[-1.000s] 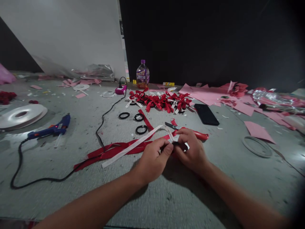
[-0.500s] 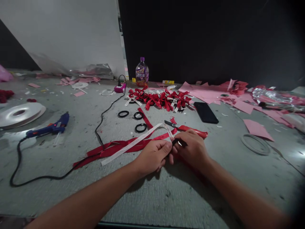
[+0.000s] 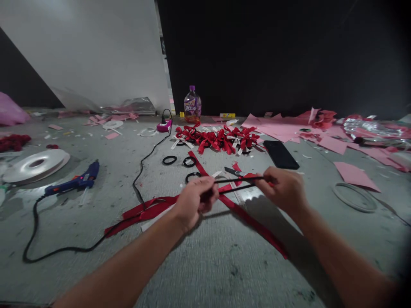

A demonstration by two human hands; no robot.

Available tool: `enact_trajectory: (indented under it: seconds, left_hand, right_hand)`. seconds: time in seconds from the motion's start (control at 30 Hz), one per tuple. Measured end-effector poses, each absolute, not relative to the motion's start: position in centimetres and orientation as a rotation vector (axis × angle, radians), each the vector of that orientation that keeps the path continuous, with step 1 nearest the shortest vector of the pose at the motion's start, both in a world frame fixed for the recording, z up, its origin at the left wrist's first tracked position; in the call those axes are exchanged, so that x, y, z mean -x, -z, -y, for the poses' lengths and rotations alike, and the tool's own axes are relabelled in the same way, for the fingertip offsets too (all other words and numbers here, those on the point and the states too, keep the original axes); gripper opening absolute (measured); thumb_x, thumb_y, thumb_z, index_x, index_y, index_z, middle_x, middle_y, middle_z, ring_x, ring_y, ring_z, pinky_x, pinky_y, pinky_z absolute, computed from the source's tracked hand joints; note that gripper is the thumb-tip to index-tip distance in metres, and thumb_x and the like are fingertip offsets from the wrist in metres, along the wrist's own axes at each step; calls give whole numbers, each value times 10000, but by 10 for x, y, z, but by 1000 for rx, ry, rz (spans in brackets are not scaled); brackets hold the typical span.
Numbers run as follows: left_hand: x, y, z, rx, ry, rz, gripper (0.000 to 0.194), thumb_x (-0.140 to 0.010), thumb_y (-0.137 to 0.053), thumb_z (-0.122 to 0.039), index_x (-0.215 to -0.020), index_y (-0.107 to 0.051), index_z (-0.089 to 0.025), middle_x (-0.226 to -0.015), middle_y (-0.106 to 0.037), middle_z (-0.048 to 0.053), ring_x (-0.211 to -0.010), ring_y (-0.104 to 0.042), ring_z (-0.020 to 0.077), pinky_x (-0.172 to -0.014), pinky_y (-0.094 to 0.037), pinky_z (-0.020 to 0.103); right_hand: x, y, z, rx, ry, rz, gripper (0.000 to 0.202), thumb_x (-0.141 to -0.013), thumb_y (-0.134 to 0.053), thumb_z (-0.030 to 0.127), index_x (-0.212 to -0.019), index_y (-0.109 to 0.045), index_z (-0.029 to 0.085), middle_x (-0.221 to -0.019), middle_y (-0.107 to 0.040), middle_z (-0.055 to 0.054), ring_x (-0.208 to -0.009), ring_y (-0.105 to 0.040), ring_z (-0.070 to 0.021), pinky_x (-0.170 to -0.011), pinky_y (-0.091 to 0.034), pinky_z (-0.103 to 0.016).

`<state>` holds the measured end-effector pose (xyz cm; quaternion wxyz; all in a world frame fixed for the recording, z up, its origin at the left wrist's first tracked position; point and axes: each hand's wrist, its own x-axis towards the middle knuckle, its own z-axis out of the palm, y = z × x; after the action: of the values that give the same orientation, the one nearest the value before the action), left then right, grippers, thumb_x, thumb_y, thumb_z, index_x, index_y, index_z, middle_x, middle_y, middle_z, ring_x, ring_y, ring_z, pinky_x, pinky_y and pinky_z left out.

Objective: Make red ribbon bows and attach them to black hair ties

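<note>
Pulled taut since the earlier frame, a black hair tie (image 3: 239,179) now spans left hand (image 3: 192,199) and right hand (image 3: 285,188), fingers pinched closed on its ends, above red ribbon (image 3: 253,220), between the table's (image 3: 205,265) near and far edges.

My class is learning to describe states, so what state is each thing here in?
Black band, stretched taut
Left hand, gripping band
Right hand, gripping band
Phone, screen dark
Bottle, upright, capped
White spool, lying flat
Glue gun, lying down
Magenta adapter, plug inserted
Red bows, heaped together
Black rings, lying flat
</note>
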<state>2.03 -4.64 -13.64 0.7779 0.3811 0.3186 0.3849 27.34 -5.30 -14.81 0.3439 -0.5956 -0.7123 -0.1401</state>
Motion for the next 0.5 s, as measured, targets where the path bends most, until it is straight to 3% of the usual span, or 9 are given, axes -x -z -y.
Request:
enact_trajectory:
  seconds: [0.13, 0.27, 0.37, 0.5]
  left_hand:
    - [-38, 145, 66, -877, -647, -595, 265, -915, -549, -367, -766, -514, -150, -599, -472, -38, -382, -315, 15, -374, -207, 143]
    - [-44, 149, 72, -925, -669, -575, 288, -912, -551, -440, -826, -526, -167, -635, -477, -47, -390, -341, 26, -372, -266, 152]
    - [-42, 148, 69, -937, -664, -628, 300, -901, -554, -462, -826, -533, -172, -585, -433, -67, -378, -306, 31, -370, -263, 157]
    - [-43, 147, 70, -1054, -650, -775, 367, -879, -554, -501, -765, -568, -152, -533, -430, -62, -369, -325, 34, -366, -219, 162]
  right_hand:
    - [-241, 156, 69, 1301, 250, 2010, 214, -854, -501, 260, -659, -559, 195, -535, -521, 12, -504, -469, -130, -541, -338, -269]
    - [-228, 156, 76, 1250, 76, 1976, 138, -855, -556, 269, -745, -552, 185, -532, -487, 46, -457, -434, -104, -492, -334, -241]
    - [-226, 155, 78, 1236, 121, 2017, 121, -839, -599, 286, -867, -607, 169, -564, -543, 35, -463, -453, -112, -497, -346, -251]
    - [-222, 160, 79, 1214, 66, 2130, 286, -833, -515, 162, -1087, -645, 181, -682, -679, -6, -544, -581, -147, -560, -407, -271]
